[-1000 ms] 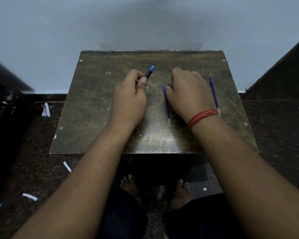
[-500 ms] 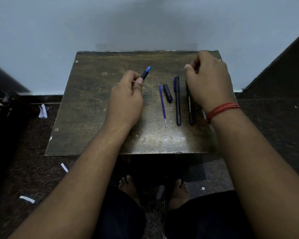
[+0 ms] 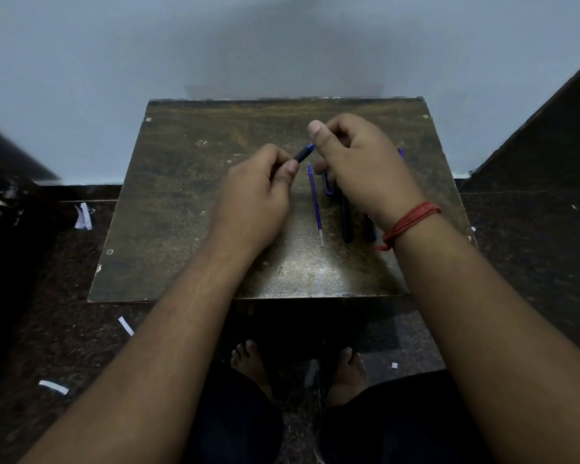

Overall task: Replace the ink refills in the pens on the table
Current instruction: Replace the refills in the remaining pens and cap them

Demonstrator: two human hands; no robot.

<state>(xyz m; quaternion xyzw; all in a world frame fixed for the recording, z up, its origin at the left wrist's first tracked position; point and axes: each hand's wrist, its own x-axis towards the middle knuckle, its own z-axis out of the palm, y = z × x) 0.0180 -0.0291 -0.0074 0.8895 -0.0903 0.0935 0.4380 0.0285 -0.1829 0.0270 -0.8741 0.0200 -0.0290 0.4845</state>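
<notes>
Over the middle of the desk, in the head view, the left hand grips a dark pen with a blue tip, fingers curled round its barrel. The right hand closes on the pen's far end, thumb raised; what it pinches is probably the tip, though that is hidden. A loose blue refill lies just right of the left hand, with two dark pens beside it. The task looks early: no swap is visibly finished. No writing is legible.
</notes>
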